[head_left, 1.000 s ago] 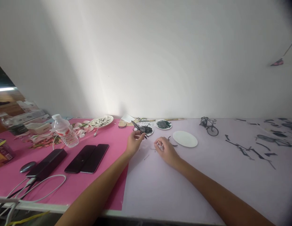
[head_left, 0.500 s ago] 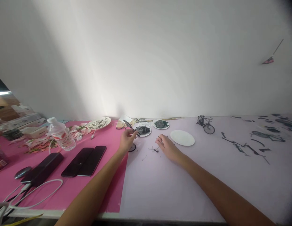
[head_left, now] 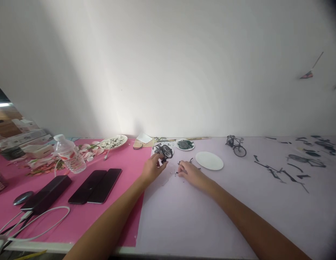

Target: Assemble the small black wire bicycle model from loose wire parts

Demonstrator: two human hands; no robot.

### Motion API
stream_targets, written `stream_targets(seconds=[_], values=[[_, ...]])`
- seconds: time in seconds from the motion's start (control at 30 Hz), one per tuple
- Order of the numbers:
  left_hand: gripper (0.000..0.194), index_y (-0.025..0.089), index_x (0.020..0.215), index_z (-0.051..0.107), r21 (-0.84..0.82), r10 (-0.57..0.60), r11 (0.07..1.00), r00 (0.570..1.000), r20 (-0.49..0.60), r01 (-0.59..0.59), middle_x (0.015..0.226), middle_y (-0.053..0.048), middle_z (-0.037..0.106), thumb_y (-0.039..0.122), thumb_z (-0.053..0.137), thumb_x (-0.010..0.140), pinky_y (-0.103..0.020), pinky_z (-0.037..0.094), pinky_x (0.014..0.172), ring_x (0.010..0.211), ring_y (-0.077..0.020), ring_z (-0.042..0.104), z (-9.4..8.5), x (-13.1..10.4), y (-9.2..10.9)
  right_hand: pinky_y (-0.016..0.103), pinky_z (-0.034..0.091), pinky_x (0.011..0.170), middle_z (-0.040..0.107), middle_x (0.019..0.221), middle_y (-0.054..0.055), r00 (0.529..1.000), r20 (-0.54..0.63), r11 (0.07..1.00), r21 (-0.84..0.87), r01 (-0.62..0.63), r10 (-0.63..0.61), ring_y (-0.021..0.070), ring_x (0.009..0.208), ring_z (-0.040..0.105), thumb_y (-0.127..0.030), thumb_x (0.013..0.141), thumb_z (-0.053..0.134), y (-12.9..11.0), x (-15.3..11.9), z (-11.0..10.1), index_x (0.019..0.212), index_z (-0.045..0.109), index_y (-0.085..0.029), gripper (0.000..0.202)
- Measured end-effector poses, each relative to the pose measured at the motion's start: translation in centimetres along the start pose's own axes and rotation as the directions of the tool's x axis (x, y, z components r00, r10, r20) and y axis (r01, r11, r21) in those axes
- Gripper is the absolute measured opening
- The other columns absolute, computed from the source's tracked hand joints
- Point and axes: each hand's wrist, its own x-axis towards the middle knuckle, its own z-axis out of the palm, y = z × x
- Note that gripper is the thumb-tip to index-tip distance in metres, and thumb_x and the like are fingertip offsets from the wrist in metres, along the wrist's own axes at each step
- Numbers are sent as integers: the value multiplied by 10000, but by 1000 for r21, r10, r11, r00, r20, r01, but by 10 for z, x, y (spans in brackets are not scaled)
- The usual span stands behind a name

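My left hand (head_left: 151,170) pinches a small black model bicycle (head_left: 167,151), its spoked wheels raised just beyond the fingertips. Behind it, a plate of black parts is partly covered by the model. My right hand (head_left: 191,173) rests low over the table with thumb and fingers pressed together, among tiny dark parts (head_left: 173,173). Whatever sits between those fingertips is too small to name. A small curved black piece (head_left: 191,160) lies just past the right knuckles. A white plate (head_left: 209,161) stands to the right of that hand.
Another model bicycle (head_left: 236,145) stands at the back right, with printed bicycle-part pictures (head_left: 283,169) beyond it. On the pink surface at left are two phones (head_left: 104,186), a water bottle (head_left: 72,155), a black power bank (head_left: 47,195) and cables. The wall closes off the back.
My left hand has turned the model bicycle and brought it right, closer to the right hand. My right hand has shifted slightly down and left onto the small parts.
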Motion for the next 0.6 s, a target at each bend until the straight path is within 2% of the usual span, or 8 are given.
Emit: stream_targets(seconds=[0.1,0.2,0.3,0.4,0.47,0.6], values=[[211,268,957,731,-69,8,998,1000,16,-7,900,-33,695,383,780,786,-255,420,600,578,-131,546,3,-3,5,308,435,678,674,870,3,999,-39,996,94,-4,8,178,750,589,-187,843,563,-3,2,1,771,336,-248,246],[225,264,936,728,-114,13,993,1000,25,-10,895,-33,691,398,796,768,-246,408,595,583,-127,541,7,-6,10,324,461,697,698,888,12,995,-85,957,289,-26,53,188,768,622,-256,825,620,-8,3,4,773,291,-256,333],[220,258,988,705,44,74,996,995,68,-77,900,-19,685,412,728,833,-236,411,594,609,-119,564,10,-9,14,322,463,686,713,875,28,983,-117,902,425,-82,144,208,788,641,-339,784,708,-12,4,7,758,285,-256,432],[216,249,1020,682,179,118,974,987,110,-136,889,-5,678,412,681,879,-233,428,599,635,-111,594,12,-13,16,299,431,644,676,767,5,956,-194,883,456,-112,222,193,724,604,-368,720,778,-13,7,9,725,298,-251,494],[202,246,1014,678,190,129,970,983,127,-152,876,2,674,393,690,877,-233,438,598,637,-108,604,12,-14,18,281,403,611,641,720,-16,938,-231,863,492,-117,259,172,676,564,-361,681,805,-10,9,12,718,299,-250,519],[187,239,1017,677,155,155,971,972,179,-184,903,-6,678,344,699,864,-234,451,602,649,-110,615,12,-15,19,266,387,592,627,704,-31,927,-222,798,591,-120,304,150,642,526,-362,653,833,0,12,17,734,312,-250,539]])
